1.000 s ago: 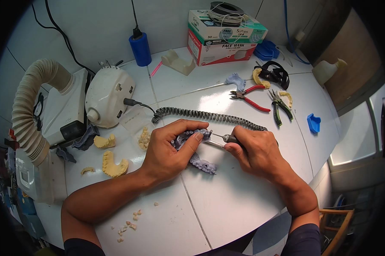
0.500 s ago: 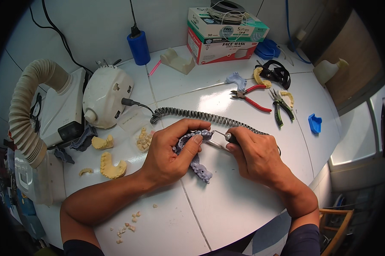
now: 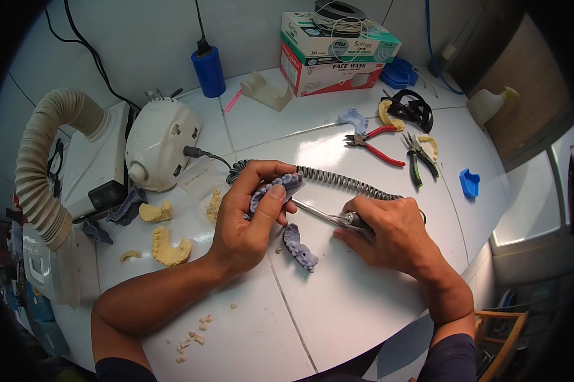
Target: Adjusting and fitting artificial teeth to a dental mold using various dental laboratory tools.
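Note:
My left hand (image 3: 245, 219) is closed round a purple-grey dental cast (image 3: 277, 191), its tooth side up under my thumb. Just below lies another purple-grey dental cast piece (image 3: 300, 249) on the table, beside a small tooth-like bit (image 3: 279, 250). My right hand (image 3: 389, 229) is curled round a dark handpiece (image 3: 358, 220), which is mostly hidden in the palm. A slim silver rod (image 3: 315, 210) runs between the two hands; whether it touches the handpiece is unclear. The black coiled cord (image 3: 344, 182) passes behind both hands.
At left stand a ribbed suction hose (image 3: 32, 153) and a white control unit (image 3: 156, 146). Yellow casts (image 3: 172, 247) lie left of my left hand, loose teeth (image 3: 198, 339) near the front. Red-handled cutters (image 3: 382, 151), green-handled pliers (image 3: 420, 162) and mask boxes (image 3: 338, 70) are farther back.
My left hand has tilted the cast and drawn it back from the handpiece. My right hand has lowered slightly, and the handpiece tip no longer meets the cast. More of the lower cast piece shows.

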Tool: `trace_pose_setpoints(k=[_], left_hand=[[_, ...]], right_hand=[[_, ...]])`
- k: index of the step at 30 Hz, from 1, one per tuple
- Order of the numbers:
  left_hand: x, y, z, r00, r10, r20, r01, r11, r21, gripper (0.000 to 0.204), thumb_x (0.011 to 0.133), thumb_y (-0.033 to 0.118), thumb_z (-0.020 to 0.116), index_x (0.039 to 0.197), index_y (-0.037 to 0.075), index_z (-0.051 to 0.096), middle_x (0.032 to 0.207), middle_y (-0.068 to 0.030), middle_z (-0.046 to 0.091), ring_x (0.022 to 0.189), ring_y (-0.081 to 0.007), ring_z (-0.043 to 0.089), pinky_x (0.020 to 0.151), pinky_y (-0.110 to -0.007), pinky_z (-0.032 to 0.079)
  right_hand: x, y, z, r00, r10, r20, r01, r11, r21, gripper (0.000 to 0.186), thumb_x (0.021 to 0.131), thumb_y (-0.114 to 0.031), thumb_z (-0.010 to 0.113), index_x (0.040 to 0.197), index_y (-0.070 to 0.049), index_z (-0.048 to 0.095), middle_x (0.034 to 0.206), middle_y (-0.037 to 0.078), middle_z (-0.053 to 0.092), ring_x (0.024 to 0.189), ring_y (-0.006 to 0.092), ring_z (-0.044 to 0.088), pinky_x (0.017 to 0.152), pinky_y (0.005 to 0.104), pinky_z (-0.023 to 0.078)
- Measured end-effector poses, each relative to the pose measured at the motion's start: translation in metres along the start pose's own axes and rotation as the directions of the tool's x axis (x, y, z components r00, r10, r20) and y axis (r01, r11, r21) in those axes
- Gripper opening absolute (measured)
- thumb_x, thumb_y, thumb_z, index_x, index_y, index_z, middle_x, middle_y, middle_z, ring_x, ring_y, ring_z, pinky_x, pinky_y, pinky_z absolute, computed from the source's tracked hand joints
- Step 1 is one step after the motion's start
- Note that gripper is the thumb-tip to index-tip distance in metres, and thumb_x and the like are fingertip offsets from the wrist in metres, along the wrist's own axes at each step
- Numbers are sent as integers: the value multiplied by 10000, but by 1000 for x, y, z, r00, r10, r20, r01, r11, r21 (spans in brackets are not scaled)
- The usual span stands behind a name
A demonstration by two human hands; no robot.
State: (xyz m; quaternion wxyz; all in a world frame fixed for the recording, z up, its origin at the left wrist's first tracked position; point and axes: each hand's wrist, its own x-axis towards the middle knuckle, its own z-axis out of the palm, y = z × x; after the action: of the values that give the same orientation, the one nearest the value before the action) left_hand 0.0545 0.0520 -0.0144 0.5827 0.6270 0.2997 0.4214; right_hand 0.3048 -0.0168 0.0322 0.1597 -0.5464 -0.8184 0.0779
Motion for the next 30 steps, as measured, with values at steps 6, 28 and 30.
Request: trace_pose_setpoints(k=[6, 28, 30], left_hand=[[1, -6, -6, 999, 44, 3, -43, 987, -154, 375, 1130, 272, 400, 1393, 34, 522, 1146, -105, 619, 884, -106, 589, 750, -263, 459], [2, -3, 0, 999, 15, 34, -14, 999, -35, 378, 1127, 178, 424, 1456, 55, 564, 1087, -23, 606, 893, -58, 534, 785, -227, 445], [2, -4, -2, 999, -5, 50, 7, 999, -38, 376, 1126, 185, 427, 1447, 53, 572, 1073, -21, 605, 886, -58, 530, 784, -226, 441]], right_hand=[[-1, 16, 12, 998, -30, -47, 26, 996, -82, 209, 861, -163, 817, 927, -76, 639, 753, 90, 719, 606, 311, 694, 539, 418, 528], [5, 43, -4, 955, 160, -248, -207, 962, -177, 460, 1011, -49, 615, 1470, -68, 604, 980, 124, 593, 780, 292, 589, 716, 417, 483], [5, 50, 0, 960, 158, -232, -211, 952, -221, 479, 1002, -43, 625, 1479, -75, 607, 990, 122, 603, 802, 289, 596, 733, 417, 490]])
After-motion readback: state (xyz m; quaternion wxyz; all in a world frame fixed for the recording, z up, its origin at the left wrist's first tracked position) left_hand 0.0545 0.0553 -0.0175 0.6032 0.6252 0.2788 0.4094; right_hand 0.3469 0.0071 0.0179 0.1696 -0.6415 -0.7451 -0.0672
